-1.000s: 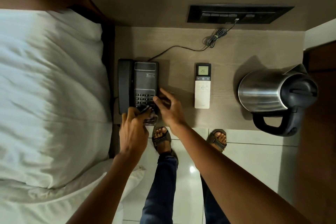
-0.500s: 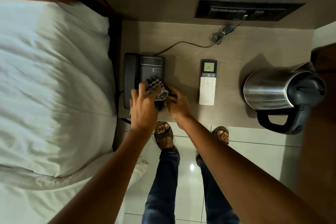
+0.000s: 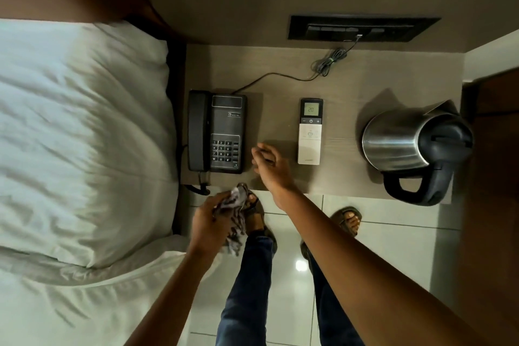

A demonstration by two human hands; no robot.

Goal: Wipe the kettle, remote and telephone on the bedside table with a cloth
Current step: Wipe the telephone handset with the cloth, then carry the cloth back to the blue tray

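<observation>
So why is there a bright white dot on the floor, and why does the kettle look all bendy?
In the head view, the dot on the floor tiles is glare from a light overhead. The kettle leans outward because the wide-angle lens bends things near the edges. The cloth in the left hand looks slightly blurred.

The wood-grain bench [image 3: 280,70] carries three things in a row, well apart: a black telephone [image 3: 217,132] at its left end, a white remote [image 3: 309,132] in the middle, and a steel kettle [image 3: 398,140] at the right. The kettle's black handle [image 3: 415,188] seems to reach past the near edge. A thin cord [image 3: 280,77] lies along the back, bundled near the wall.
</observation>
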